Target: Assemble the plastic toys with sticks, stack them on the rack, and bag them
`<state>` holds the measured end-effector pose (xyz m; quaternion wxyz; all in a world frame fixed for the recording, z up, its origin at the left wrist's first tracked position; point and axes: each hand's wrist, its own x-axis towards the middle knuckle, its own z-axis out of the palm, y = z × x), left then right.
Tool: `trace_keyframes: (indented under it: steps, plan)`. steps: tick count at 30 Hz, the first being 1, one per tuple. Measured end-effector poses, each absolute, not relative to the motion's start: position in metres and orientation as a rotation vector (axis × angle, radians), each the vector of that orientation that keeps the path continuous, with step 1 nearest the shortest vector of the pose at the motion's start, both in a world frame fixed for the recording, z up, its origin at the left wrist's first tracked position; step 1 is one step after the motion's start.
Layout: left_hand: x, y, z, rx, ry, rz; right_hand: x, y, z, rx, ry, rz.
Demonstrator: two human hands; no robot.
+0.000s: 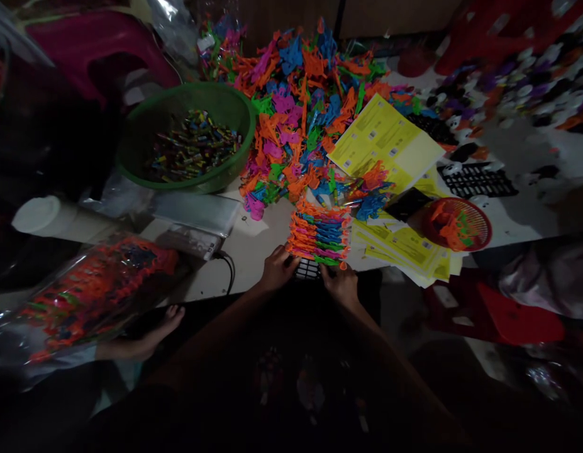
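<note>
A black plastic grid tray (308, 269) lies at the table's near edge in front of me. Rows of small orange, green, blue and pink plastic toys (319, 233) fill most of it, leaving the nearest cells bare. My left hand (277, 269) is closed on the tray's left edge, by the front rows. At the right edge my right hand (343, 286) is closed too, its thumb on the grid and an orange toy part by its fingers. Some fingertips are hidden behind the toys. Beyond the tray spreads a large heap of similar loose toys (291, 119).
A green basin (248, 132) of small wrapped pieces stands left. Yellow printed sheets (385, 141) and a red basket (484, 229) lie right. A filled clear bag (102, 283), a white roll (60, 217) and another person's bare limb (154, 336) are at left.
</note>
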<state>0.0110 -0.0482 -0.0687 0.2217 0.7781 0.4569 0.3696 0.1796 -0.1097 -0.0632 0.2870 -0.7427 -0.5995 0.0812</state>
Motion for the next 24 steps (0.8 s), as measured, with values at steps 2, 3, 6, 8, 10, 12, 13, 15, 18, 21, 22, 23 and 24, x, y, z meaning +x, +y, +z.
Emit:
trace_keyframes:
  steps: [2,3,6,8,10,12,13,15,18,21,22,23,24]
  plan:
    - [0.012,-0.048,-0.07,2.151,1.268,1.043,0.178,-0.11,-0.064,-1.978,-1.59,0.229]
    - [0.013,-0.048,-0.071,2.146,1.271,1.059,0.178,-0.11,-0.064,-1.979,-1.589,0.234]
    - [0.013,-0.048,-0.071,2.141,1.278,1.091,0.178,-0.111,-0.061,-2.0,-1.602,0.255]
    - [0.012,-0.049,-0.072,2.165,1.272,1.051,0.179,-0.111,-0.059,-2.018,-1.623,0.266]
    - [0.011,-0.049,-0.073,2.208,1.28,0.96,0.18,-0.11,-0.06,-2.026,-1.649,0.261]
    - [0.012,-0.049,-0.075,2.245,1.33,0.855,0.181,-0.108,-0.064,-2.024,-1.672,0.259]
    - [0.014,-0.049,-0.076,2.247,1.377,0.81,0.181,-0.106,-0.066,-2.022,-1.684,0.266]
    - [0.018,-0.05,-0.077,2.223,1.464,0.735,0.179,-0.105,-0.069,-2.025,-1.692,0.277]
    - [0.022,-0.056,-0.074,2.158,1.509,0.645,0.178,-0.107,-0.072,-1.984,-1.694,0.275]
    - [0.011,-0.062,-0.067,2.096,1.424,0.572,0.19,-0.114,-0.065,-1.85,-1.701,0.367]
    - [0.003,-0.061,-0.064,2.071,1.339,0.533,0.199,-0.115,-0.061,-1.793,-1.718,0.467]
    - [-0.006,-0.057,-0.061,2.037,1.242,0.482,0.21,-0.114,-0.055,-1.731,-1.752,0.613]
    - [-0.015,-0.051,-0.057,1.994,1.156,0.418,0.222,-0.112,-0.047,-1.669,-1.79,0.78]
